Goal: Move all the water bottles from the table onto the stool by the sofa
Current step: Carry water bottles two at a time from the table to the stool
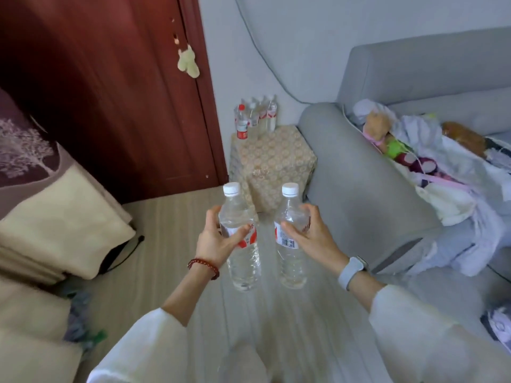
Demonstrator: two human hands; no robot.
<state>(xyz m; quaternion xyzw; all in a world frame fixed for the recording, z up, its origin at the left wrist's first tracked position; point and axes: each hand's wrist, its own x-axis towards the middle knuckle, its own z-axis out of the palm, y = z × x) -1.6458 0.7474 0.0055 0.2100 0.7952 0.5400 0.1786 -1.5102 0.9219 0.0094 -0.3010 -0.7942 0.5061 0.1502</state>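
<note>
**Two bottles held out toward the stool**

Both arms reach forward in loose white sleeves. The left hand, a red bead bracelet at its wrist, curls round the label of a clear ribbed plastic bottle; the right hand, with a grey watch, grips a second bottle. Both bottles stand upright with white caps. Beyond, a boxy patterned fabric stool carries a cluster of bottles at its far edge, beside the grey cloth sofa.
</note>
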